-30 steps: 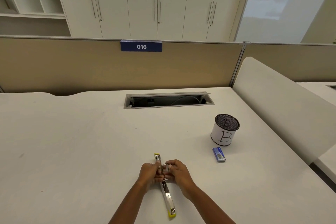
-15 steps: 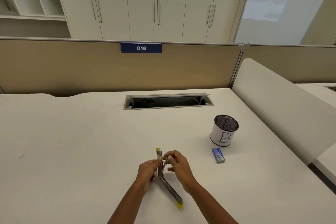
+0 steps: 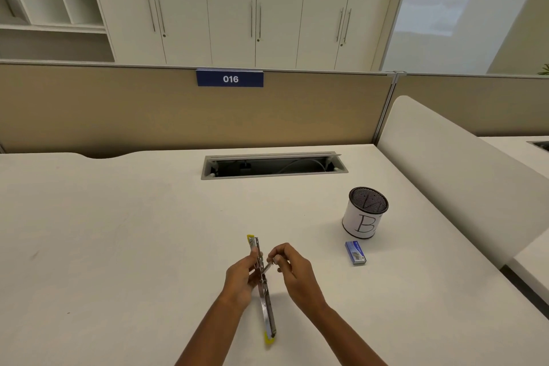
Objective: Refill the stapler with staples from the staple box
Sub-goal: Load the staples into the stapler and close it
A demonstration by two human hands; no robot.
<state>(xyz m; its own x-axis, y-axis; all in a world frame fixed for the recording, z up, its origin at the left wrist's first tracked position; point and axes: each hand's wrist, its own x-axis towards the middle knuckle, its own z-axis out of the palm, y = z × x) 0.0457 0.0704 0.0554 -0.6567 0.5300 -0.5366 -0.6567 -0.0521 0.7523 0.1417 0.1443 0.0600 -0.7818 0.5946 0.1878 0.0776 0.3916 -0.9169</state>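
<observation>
Blue sign point(image 3: 229, 78) clipped on the top edge of the tan partition ahead of me: white digits "016". White wrap on the mesh pen cup point(image 3: 364, 212) standing on the surface to my right: a hand-drawn black letter "B". Small blue staple box point(image 3: 355, 252) just in front of that cup carries print, too small for me to read.

One stapler point(image 3: 261, 279), one staple box point(image 3: 355, 252), one cup point(image 3: 364, 213).
</observation>
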